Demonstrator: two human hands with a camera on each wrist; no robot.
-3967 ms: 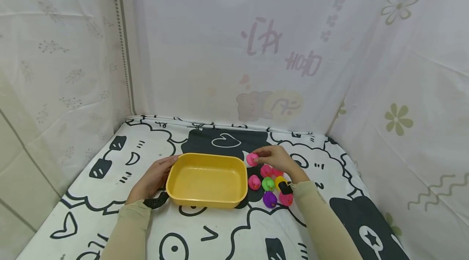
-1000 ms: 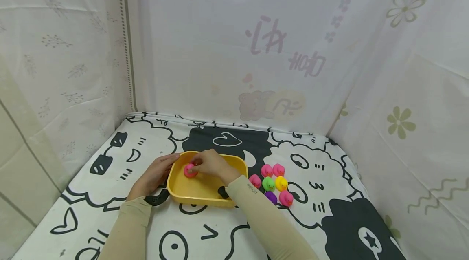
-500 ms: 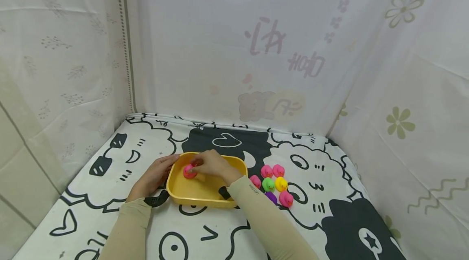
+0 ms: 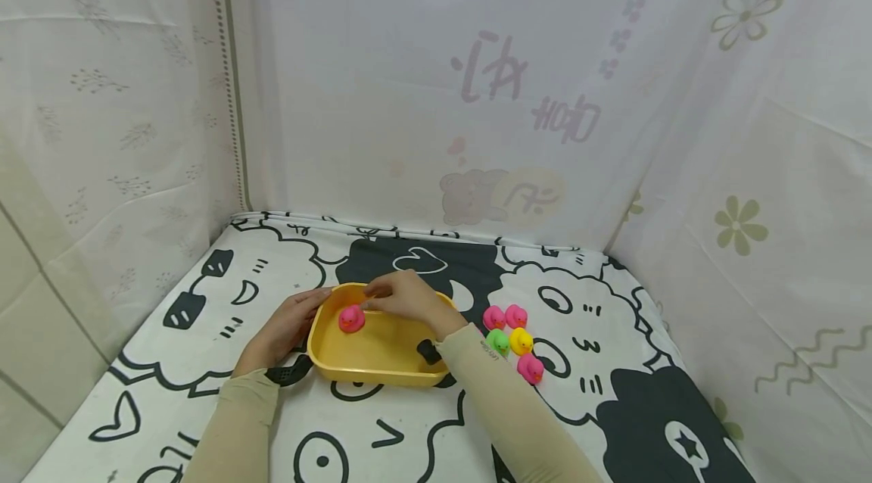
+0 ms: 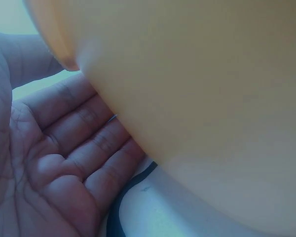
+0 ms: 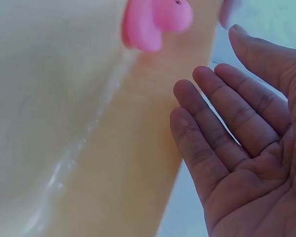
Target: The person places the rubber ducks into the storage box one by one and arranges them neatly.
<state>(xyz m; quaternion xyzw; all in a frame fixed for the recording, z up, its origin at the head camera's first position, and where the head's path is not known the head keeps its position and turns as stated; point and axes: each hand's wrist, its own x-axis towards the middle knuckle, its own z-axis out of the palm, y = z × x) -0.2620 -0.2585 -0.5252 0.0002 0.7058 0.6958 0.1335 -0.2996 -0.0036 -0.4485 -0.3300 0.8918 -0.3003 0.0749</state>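
Observation:
A pink rubber duck (image 4: 351, 319) sits upright in the left part of a yellow plastic tub (image 4: 381, 375). Just right of it, over the tub's far side, my right hand (image 4: 406, 297) holds nothing. The right wrist view shows its fingers loosely extended, apart from the duck (image 6: 143, 24). My left hand (image 4: 289, 325) rests against the tub's outer left wall near the far corner. In the left wrist view, its rather straight fingers (image 5: 84, 121) lie along the wall (image 5: 187, 98), with their tips hidden.
Right of the tub, several small ducks lie grouped: pink (image 4: 530, 369), green (image 4: 498, 341) and yellow (image 4: 521, 341). The right sleeve (image 4: 511, 407) covers part of that area. A patterned black-and-white cloth (image 4: 388, 434) lies underneath, with a white curtain (image 4: 409, 127) behind.
My right hand carried a pink duck from the group into the tub, then let it go and drew back slightly to the right. The left hand stayed at the tub's side.

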